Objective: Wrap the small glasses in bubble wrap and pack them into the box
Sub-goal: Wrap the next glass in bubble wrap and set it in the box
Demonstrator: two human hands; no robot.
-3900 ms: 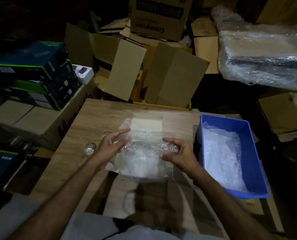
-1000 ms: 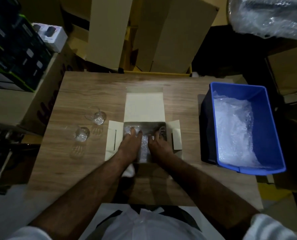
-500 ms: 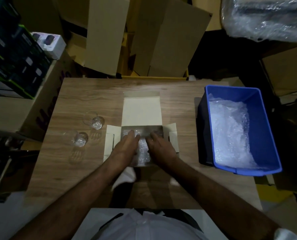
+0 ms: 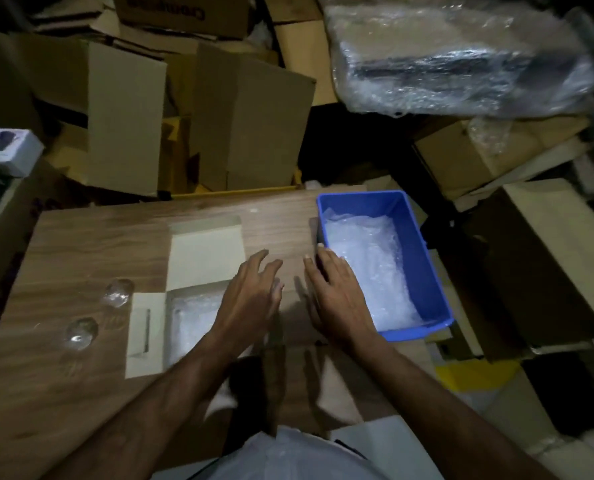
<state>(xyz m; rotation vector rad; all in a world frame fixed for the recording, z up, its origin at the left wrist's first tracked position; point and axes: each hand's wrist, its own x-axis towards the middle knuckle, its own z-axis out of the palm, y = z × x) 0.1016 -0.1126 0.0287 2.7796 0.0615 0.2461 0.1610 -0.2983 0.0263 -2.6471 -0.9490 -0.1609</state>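
On the wooden table (image 4: 80,244), the left hand (image 4: 250,296) and right hand (image 4: 333,296) are hovering empty with fingers spread, between the small white cardboard box (image 4: 146,327) holding bubble-wrapped bundles (image 4: 191,323) and the blue plastic bin (image 4: 427,271) of bubble wrap (image 4: 371,271); two small clear glasses (image 4: 117,293) are standing unwrapped just left of the box.

Wood-grain brown on the table (image 4: 91,244), pale cream inside the box (image 4: 205,252), bright blue on the bin (image 4: 423,271), milky white on the bubble wrap (image 4: 368,271) there, clear on two glasses (image 4: 117,292), dull brown on cardboard cartons (image 4: 254,126) behind.
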